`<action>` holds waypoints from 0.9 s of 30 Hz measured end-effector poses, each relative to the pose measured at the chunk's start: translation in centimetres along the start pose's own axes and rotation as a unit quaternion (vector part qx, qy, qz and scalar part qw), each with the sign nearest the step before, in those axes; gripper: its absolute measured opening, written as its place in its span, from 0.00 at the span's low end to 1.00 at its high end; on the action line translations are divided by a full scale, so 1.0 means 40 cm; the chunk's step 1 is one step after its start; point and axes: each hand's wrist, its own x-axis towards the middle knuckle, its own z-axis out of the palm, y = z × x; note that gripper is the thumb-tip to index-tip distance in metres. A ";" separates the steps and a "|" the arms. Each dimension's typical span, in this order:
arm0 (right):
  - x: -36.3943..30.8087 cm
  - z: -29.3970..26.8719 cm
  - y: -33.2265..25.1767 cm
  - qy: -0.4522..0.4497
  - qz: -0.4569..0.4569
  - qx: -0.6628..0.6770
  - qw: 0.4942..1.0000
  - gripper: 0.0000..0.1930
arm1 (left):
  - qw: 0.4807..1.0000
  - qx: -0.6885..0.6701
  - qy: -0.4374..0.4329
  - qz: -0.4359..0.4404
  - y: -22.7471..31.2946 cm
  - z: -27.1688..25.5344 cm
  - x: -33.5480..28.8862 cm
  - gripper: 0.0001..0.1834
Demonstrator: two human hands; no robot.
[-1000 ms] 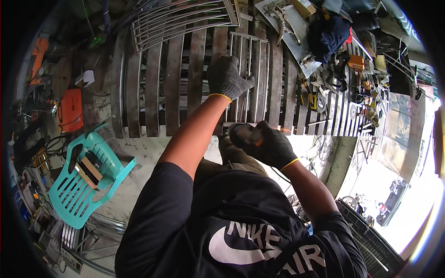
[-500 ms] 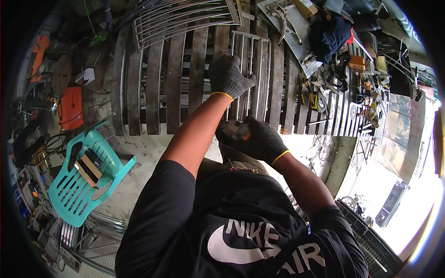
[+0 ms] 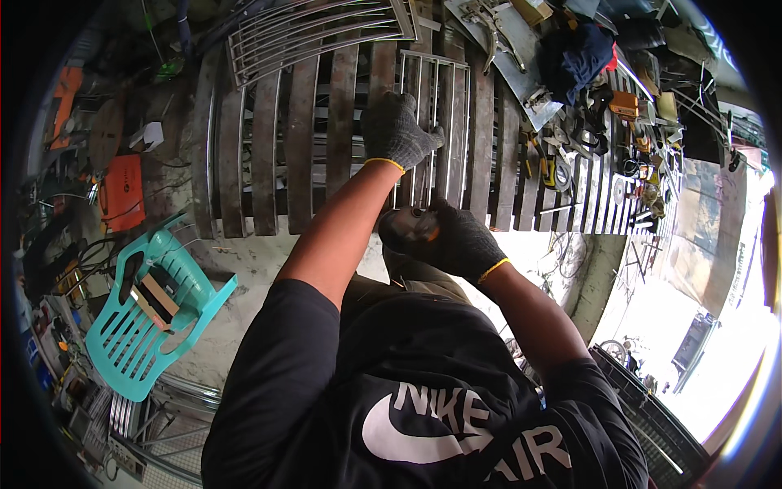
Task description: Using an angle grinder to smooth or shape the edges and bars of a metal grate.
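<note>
A narrow metal frame (image 3: 450, 122) of thin parallel bars lies on the slatted workbench. My left hand (image 3: 399, 133), in a dark knit glove with a yellow cuff, grips its left side, the thumb pointing right across the bars. At the frame's near end, my right hand (image 3: 466, 240), gloved alike, is closed around an angle grinder (image 3: 407, 226). The grinder is held low at the bench's near edge, in front of my lap. Its disc is blurred, and its contact with the frame cannot be made out.
A larger barred metal panel (image 3: 322, 41) rests at the bench's far left. Right of the frame are a metal sheet (image 3: 509, 61), a tape measure (image 3: 557, 174) and a dark cloth (image 3: 577, 61). A turquoise plastic chair (image 3: 134, 334) stands at left, near an orange case (image 3: 122, 191).
Small sparks near the grinder and my lap have disappeared. Both hands keep their hold; the bench and frame appear slightly shifted left and up in the view.
</note>
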 end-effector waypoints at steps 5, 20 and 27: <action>-0.019 -0.023 0.023 0.017 0.014 -0.005 1.000 0.43 | 1.000 0.003 -0.013 -0.007 0.003 -0.004 0.001 0.36; -0.056 -0.069 0.132 0.037 0.036 -0.011 0.999 0.42 | 0.999 0.029 0.012 0.009 -0.005 0.024 -0.003 0.39; -0.076 -0.088 0.183 0.049 0.041 -0.025 0.998 0.40 | 1.000 0.024 0.007 0.009 -0.006 0.023 -0.001 0.37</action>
